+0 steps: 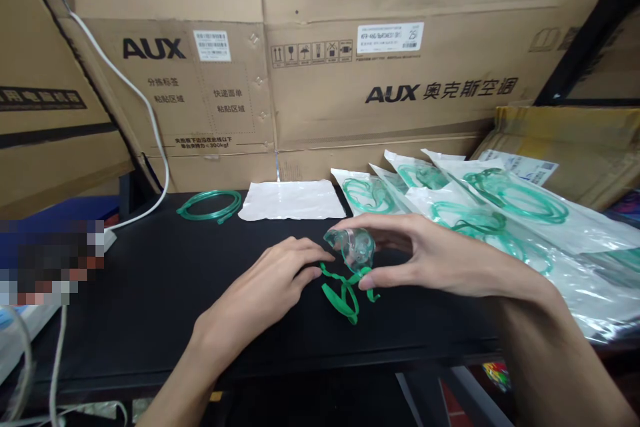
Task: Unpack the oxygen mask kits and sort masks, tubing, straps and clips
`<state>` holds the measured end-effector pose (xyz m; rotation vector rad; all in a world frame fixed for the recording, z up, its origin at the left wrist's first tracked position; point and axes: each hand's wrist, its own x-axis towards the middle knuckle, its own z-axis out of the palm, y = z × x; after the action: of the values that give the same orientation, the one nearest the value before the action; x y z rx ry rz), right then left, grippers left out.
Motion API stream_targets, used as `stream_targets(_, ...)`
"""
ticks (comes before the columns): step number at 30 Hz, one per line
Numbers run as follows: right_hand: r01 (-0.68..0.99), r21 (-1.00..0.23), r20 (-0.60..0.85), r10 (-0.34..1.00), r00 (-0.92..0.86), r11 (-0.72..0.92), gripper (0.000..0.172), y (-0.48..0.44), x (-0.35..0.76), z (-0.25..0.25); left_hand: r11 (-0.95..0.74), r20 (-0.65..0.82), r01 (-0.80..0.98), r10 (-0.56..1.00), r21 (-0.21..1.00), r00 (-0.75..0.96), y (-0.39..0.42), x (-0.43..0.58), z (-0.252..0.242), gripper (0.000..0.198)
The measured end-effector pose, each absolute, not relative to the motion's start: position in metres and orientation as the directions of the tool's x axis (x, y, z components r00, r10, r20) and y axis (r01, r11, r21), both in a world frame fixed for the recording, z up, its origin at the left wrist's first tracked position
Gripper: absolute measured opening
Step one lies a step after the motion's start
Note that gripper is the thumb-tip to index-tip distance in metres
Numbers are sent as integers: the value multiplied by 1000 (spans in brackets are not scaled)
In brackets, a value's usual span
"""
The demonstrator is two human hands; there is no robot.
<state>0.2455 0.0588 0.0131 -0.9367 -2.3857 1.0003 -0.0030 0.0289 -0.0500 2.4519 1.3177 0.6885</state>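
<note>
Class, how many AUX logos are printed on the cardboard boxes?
2. The left logo sits above the loose tube; the right logo sits above the packets. More may be hidden.

Left of left grip [270, 287]: bare table [150, 293], an open run out to the white cable [155, 130] at the far-left corner.
Between the grips: clear mask [353, 247] and green strap [345, 293] fill the gap, no way through.
Beyond left grip: free strip, then coiled tube [210, 205] and flat bag [293, 200], well apart.
Right of right grip [430, 253]: packed bags [480, 213] stacked just beside, blocking.
Far back: cardboard boxes [320, 93] wall off the table.
</note>
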Motion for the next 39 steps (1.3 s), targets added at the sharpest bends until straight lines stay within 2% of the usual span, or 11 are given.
stream_targets(8, 450, -718, 99, 719, -688, 530, 60, 60, 246, 14, -509, 282, 739, 860, 441, 424, 32, -8, -52, 20)
stream_targets(15, 419, -751, 187, 773, -607, 510, 69, 65, 248, 8, -483, 487, 709, 844, 513, 223, 29, 1, -32, 21)
stream_targets(19, 409, -762, 200, 783, -589, 502, 69, 67, 248, 6, -491, 534, 675, 829, 551, 168, 27, 0, -29, 15)
stream_targets(25, 353, -803, 195, 771, -607, 481, 65, 66, 244, 6, -437, 477, 579, 874, 689, 92, 26, -3, -29, 21)
stream_targets(30, 243, -860, 202, 738, -644, 449, 56, 67, 238, 5, -446, 456, 426, 886, 787, 86, 27, -1, -26, 16)
stream_targets(34, 171, -899, 186, 704, -686, 404, 47, 66, 233, 5, -462, 472, 426, 877, 778, 89, 25, 0, -23, 17)
stream_targets(39, 146, -918, 167, 692, -702, 370, 47, 63, 230, 6, -476, 541, 512, 840, 715, 25, 25, 1, -26, 21)
